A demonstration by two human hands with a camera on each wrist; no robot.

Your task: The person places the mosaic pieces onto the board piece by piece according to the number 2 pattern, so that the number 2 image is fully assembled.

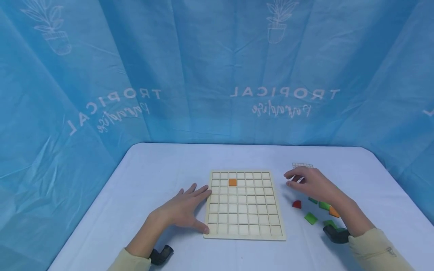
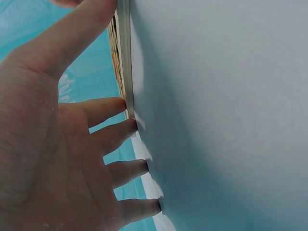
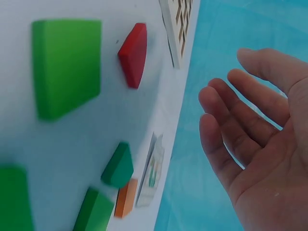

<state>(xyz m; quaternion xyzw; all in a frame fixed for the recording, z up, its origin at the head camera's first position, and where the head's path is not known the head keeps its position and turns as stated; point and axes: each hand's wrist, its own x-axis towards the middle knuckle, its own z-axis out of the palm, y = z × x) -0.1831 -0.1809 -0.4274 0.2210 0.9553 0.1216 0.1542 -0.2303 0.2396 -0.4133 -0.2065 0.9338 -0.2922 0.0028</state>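
A pale wooden board [image 1: 242, 218] with a grid of square cells lies on the white table, one orange square tile [image 1: 232, 182] in a cell near its far edge. My left hand [image 1: 184, 209] is spread at the board's left side, thumb and index fingertips at the edge. In the left wrist view its fingertips [image 2: 156, 206] reach down to the cloth. To the right of the board, my right hand [image 1: 310, 182] hovers with loosely bent fingers and holds nothing. Below it lie a red rounded piece [image 1: 297, 204], a green square tile [image 1: 310, 218] and an orange piece [image 1: 333, 212].
More green pieces [image 1: 324, 205] lie close to the right forearm, partly hidden by it. A paper card [image 1: 302, 165] with a printed grid is behind the right hand. A blue curtain [image 1: 217, 75] with white print hangs behind the table.
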